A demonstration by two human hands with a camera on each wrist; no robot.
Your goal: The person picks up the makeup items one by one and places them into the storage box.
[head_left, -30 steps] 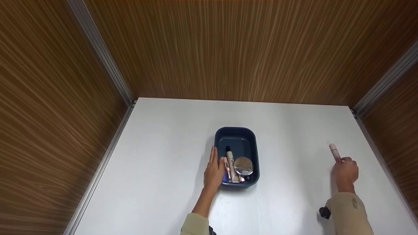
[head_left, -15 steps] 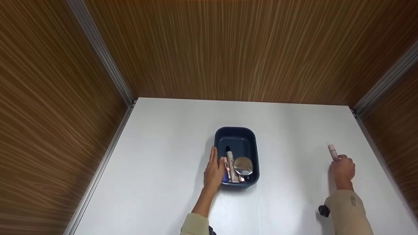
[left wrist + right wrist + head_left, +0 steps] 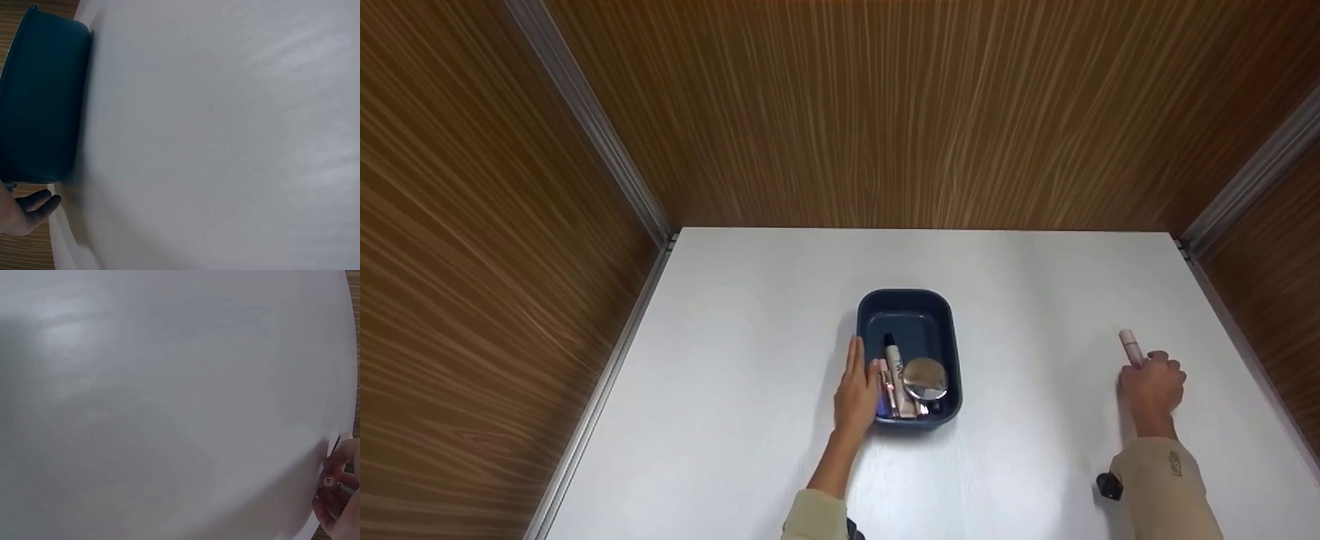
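A dark blue rectangular box (image 3: pixel 956 345) stands on the white table. My left hand (image 3: pixel 855 397) rests along its left side, fingers straight and thumb at the rim. In the left wrist view, the fingers (image 3: pixel 42 205) show beside one end of the box (image 3: pixel 42 101). Inside the box lie a white tube with a black cap (image 3: pixel 895 360), a round silver compact (image 3: pixel 925 379) and several slim cosmetics. Far to the right, my right hand (image 3: pixel 1155 386) grips a pale pink lip gloss tube (image 3: pixel 1130 346) low over the table. Its round end (image 3: pixel 328 482) shows in the right wrist view.
Brown wood-grain panels stand behind the table (image 3: pixel 750 315) and at both sides. Grey metal strips run along the corners (image 3: pixel 592 112). A small black device (image 3: pixel 1109 486) sits by the right sleeve (image 3: pixel 1162 480).
The right hand has shifted slightly with the lip gloss tube still held. The head view has moved a little. The left hand and the box look unchanged relative to each other.
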